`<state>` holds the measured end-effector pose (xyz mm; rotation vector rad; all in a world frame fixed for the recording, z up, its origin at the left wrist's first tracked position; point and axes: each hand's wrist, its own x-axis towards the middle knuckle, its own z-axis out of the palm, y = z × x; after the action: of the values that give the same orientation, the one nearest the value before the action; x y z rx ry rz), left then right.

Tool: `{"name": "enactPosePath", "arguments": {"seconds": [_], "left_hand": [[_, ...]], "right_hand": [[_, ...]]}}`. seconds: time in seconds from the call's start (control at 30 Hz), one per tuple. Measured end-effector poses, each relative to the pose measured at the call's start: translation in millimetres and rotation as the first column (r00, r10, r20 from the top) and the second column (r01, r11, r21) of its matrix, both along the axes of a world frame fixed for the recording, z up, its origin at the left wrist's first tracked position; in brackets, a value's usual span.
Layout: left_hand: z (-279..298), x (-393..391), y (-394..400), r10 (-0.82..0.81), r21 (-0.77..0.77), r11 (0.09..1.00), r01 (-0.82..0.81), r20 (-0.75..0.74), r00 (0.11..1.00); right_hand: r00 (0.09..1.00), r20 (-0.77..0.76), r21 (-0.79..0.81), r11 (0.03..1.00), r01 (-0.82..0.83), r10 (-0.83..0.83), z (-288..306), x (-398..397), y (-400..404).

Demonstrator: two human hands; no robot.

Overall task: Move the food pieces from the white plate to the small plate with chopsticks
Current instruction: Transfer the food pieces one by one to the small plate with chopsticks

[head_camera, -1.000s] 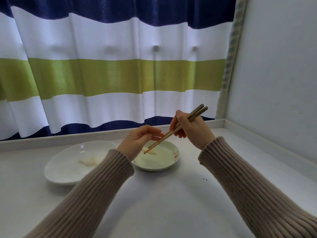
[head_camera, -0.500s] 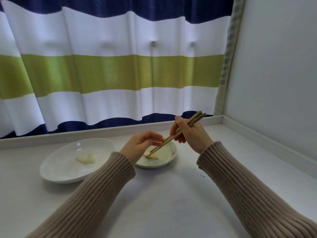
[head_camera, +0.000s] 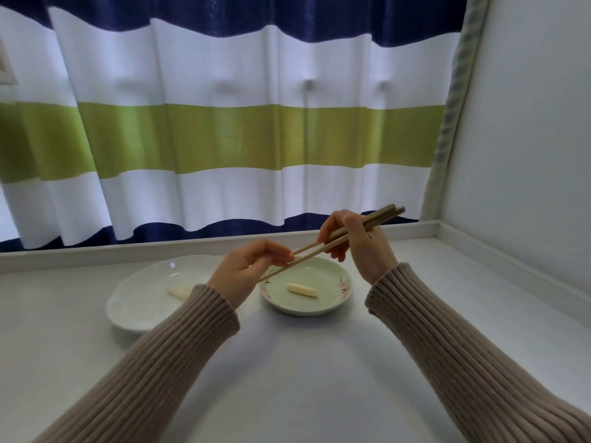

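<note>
A pale food piece (head_camera: 302, 289) lies alone in the small green plate (head_camera: 323, 306) with flower marks. My right hand (head_camera: 361, 244) holds the wooden chopsticks (head_camera: 323, 247) above that plate, their tips lifted off the food and pointing left. My left hand (head_camera: 248, 270) hovers between the two plates, its fingertips pinching the chopsticks near their tips. The white plate (head_camera: 134, 302) sits to the left with another pale food piece (head_camera: 179, 290), partly hidden behind my left sleeve.
Both plates rest on a white table (head_camera: 287, 378). A raised white ledge (head_camera: 96, 255) runs along the back under a striped curtain (head_camera: 224, 132). A grey wall (head_camera: 527, 139) closes the right side.
The chopsticks' tips rose off the food piece, which now lies free in the small plate. My left hand's fingers closed onto the chopsticks near their tips. The camera moved closer.
</note>
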<state>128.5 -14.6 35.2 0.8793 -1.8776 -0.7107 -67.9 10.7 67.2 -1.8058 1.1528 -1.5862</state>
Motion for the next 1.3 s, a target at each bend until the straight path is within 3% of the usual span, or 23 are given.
{"name": "enactPosePath", "arguments": {"seconds": [0.47, 0.73, 0.9, 1.3], "left_hand": [[-1.7, 99.3, 3.3, 0.246, -0.040, 0.967, -0.251, -0.100, 0.964], [-12.9, 123.4, -3.4, 0.395, 0.000, 0.916, -0.401, -0.181, 0.901], [-22.6, 120.4, -8.6, 0.386, 0.045, 0.923, -0.383, -0.102, 0.917], [-27.3, 120.9, -14.3, 0.401, 0.146, 0.913, -0.381, -0.148, 0.904]], "right_hand": [[0.973, 0.048, 0.039, 0.973, -0.226, 0.224, -8.8, 109.4, -29.8], [0.971, 0.050, 0.051, 0.970, -0.237, 0.235, -9.9, 138.5, -52.3], [0.977, 0.029, 0.085, 0.973, -0.213, 0.211, -13.5, 139.6, -57.7], [0.985, -0.066, 0.133, 0.980, -0.147, 0.157, -17.8, 142.7, -55.2]]}}
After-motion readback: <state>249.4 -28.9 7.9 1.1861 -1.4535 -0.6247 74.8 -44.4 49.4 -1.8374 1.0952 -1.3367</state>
